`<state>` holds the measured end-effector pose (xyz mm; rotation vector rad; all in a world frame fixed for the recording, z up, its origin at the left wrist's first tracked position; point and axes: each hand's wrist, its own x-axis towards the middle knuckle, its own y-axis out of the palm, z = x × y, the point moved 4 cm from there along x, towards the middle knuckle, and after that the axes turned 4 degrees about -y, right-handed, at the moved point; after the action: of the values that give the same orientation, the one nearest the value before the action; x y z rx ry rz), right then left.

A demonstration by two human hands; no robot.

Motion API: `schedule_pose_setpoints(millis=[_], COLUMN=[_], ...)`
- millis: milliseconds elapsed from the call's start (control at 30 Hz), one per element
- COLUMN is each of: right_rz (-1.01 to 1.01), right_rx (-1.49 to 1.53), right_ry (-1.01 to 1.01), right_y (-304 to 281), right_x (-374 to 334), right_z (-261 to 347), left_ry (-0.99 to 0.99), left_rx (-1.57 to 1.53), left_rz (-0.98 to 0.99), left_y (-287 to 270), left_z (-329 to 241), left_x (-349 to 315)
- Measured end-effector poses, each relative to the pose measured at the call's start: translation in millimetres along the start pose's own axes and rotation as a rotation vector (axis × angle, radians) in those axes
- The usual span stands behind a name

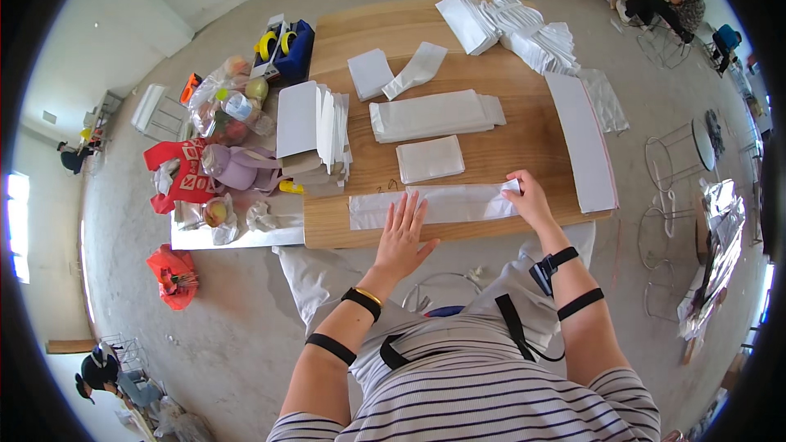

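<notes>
My table's a wood top (pixel 536 143). Nearest me, lying flat: a translucent white strip (pixel 458 204). Behind it, a small white stack (pixel 431 159), then a longer one (pixel 430 117). Further back: white squarish pieces (pixel 371 74), angled strip (pixel 416 69). Left edge: card stack (pixel 297 121). Far right: fanned white piles (pixel 528 31). Right edge: long white panel (pixel 581 143).

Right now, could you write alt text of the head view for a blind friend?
A person's left hand lies flat on a long whitish strip along a wooden table's near edge; the right hand touches its right end. More white pieces lie beyond, with red bags to the left.
</notes>
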<state>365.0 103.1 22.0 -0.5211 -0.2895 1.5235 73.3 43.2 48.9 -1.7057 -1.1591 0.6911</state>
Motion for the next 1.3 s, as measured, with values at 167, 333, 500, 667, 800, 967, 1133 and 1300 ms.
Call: schedule_pose_setpoints(millis=[167,333,500,667,800,967,1133,1300], right_rz=[0.027,0.035,0.022,0.055,0.009,-0.197,0.031,0.07], right_rx=[0.013,0.008,-0.044,-0.016,-0.067,-0.664,-0.642,-0.733], right_ry=[-0.025,-0.038,-0.028,-0.011,-0.048,-0.272,-0.563,-0.559], right_y=[0.6,3.2,2.1,3.3,1.1,-1.8,64.8,92.8], right_x=[3.9,8.6,14.3,16.0,11.4,-14.0,-43.9,-48.0], right_z=[-1.8,3.0,-6.0,-10.4,4.0,52.6,79.4,55.5], left_ry=[-0.012,-0.015,0.003,0.002,0.008,0.002,0.003,0.021], left_rx=[0.12,0.094,0.087,0.173,0.202,0.252,0.25,0.216], left_rz=[0.069,0.057,0.061,0.124,0.142,0.146,0.143,0.135], left_y=[9.2,8.6,7.2,16.8,19.0,20.4,17.3,20.2], left_z=[3.2,3.3,-1.5,4.1,5.1,3.9,2.9,4.4], left_x=[-3.7,-8.8,-5.3,-4.4,-4.0,-5.8,-4.5,-3.5])
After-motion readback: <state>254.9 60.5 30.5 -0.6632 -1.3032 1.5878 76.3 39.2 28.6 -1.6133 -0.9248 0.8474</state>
